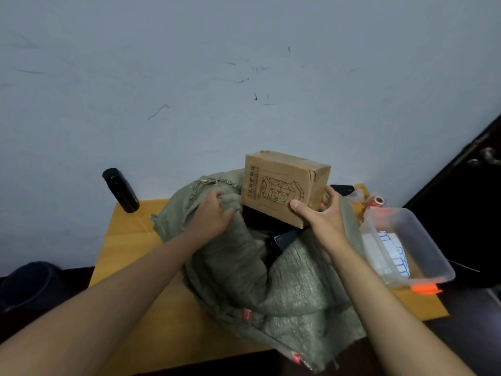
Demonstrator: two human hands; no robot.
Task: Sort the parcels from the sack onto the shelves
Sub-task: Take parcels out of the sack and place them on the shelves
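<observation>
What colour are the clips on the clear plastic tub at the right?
Bright orange clips on the clear plastic tub, seen in the head view.

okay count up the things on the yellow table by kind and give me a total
Green sack: 1
Cardboard box: 1, held above the sack
Black bottle: 1
Clear plastic bin: 1
Tape roll: 1
Total: 5

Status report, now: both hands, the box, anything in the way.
Left hand grips the sack rim. Right hand holds the cardboard box above the sack mouth. Black bottle far left, plastic tub to the right; neither blocks.
</observation>
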